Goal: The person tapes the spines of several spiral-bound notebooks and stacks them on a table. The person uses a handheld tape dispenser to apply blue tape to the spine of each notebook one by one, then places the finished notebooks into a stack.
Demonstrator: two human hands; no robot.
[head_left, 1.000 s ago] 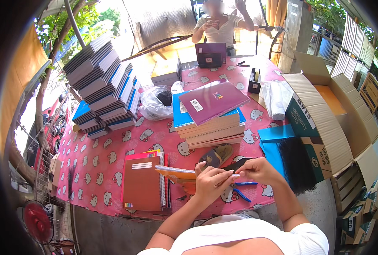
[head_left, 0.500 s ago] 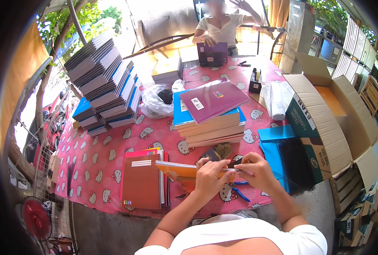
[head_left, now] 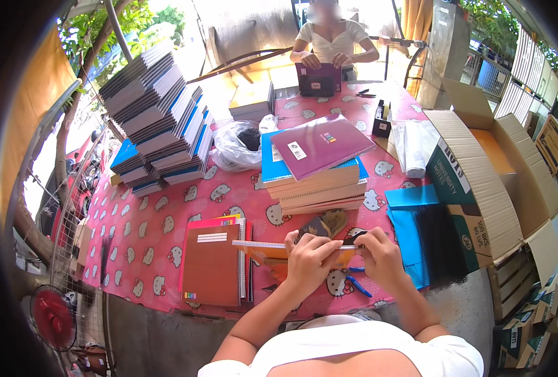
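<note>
My left hand is closed on an orange notebook, held edge-up above the table's near side with its page edges on top. At the notebook's right end my right hand pinches with thumb and fingers; a small dark piece shows there, too small to name. Just below the hands lie blue-handled pliers. To the left rests a small pile of spiral notebooks with a brown one uppermost. Beyond my hands stands a stack of unbound-looking books, topped by a purple notebook.
Tall leaning stacks of books fill the far left, beside a plastic bag. On the right are blue covers, a pile of black coils, a tape dispenser and an open carton. Across the table a person holds a purple notebook.
The person opposite has lowered a raised hand onto their purple notebook. My hands keep hold of the orange notebook, with only slight finger movement at its right end.
</note>
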